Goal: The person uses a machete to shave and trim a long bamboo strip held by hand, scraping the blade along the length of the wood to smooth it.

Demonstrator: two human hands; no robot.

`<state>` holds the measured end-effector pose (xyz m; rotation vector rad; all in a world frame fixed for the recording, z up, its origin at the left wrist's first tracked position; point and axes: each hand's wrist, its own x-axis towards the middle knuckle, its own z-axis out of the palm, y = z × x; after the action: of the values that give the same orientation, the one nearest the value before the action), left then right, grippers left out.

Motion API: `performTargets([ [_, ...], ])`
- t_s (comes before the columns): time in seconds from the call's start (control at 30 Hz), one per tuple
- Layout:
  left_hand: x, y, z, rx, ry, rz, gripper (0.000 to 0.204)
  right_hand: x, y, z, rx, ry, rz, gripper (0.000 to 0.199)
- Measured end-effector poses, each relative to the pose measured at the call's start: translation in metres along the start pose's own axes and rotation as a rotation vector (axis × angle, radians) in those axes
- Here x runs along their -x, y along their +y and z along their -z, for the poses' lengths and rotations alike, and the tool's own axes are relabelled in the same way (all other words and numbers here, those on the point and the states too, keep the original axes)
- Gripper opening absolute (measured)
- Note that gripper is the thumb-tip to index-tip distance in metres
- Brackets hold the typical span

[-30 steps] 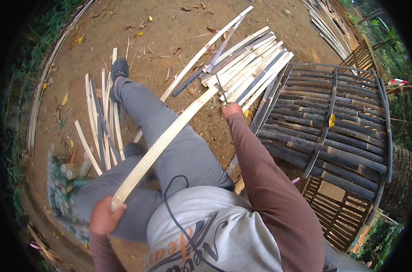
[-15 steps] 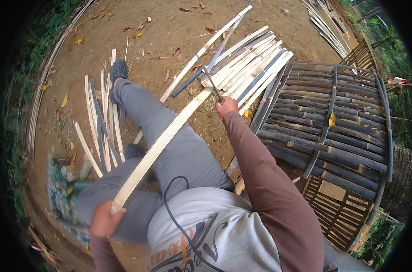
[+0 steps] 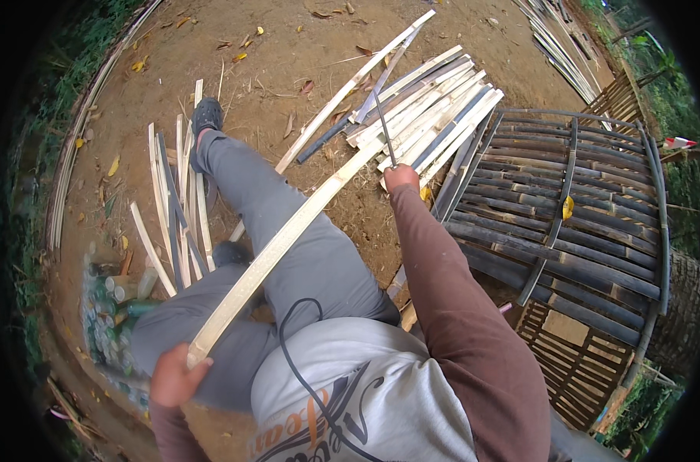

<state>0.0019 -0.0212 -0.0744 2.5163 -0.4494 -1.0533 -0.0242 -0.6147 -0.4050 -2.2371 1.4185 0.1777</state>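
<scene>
My left hand [image 3: 177, 375] is closed round the near end of a long, pale split bamboo strip [image 3: 267, 258]. The strip slants across my grey-trousered legs, its far end reaching the bamboo pile. At that far end my right hand [image 3: 401, 177] is closed on a long knife [image 3: 384, 128], whose dark, narrow blade points away from me and appears nearly edge-on. The knife's handle is hidden in my fist. Beyond it lies a pile of split bamboo strips [image 3: 442, 96], some pale side up, others dark side up.
On my right stands a slatted dark bamboo frame [image 3: 546, 208] with a yellow leaf on it. More bamboo strips [image 3: 182, 208] lie left of my outstretched foot [image 3: 207, 115]. Several bottles [image 3: 107, 327] are heaped at the lower left. Further strips [image 3: 554, 46] lie at the far right.
My right hand has shifted slightly right, and the knife has swung right to a more upright angle in the picture. My left hand still holds the strip, which has barely moved.
</scene>
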Motion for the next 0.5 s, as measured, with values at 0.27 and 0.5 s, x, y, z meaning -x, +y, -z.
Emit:
performTargets([
  [0.27, 0.021, -0.005, 0.002, -0.028, -0.006, 0.114, 0.031, -0.002, -0.003, -0.007, 0.028, -0.018, 0.058, 0.039],
  [0.5, 0.032, -0.018, 0.002, 0.035, -0.017, 0.119, 0.03, 0.003, -0.013, 0.007, 0.148, -0.069, 0.234, 0.04],
])
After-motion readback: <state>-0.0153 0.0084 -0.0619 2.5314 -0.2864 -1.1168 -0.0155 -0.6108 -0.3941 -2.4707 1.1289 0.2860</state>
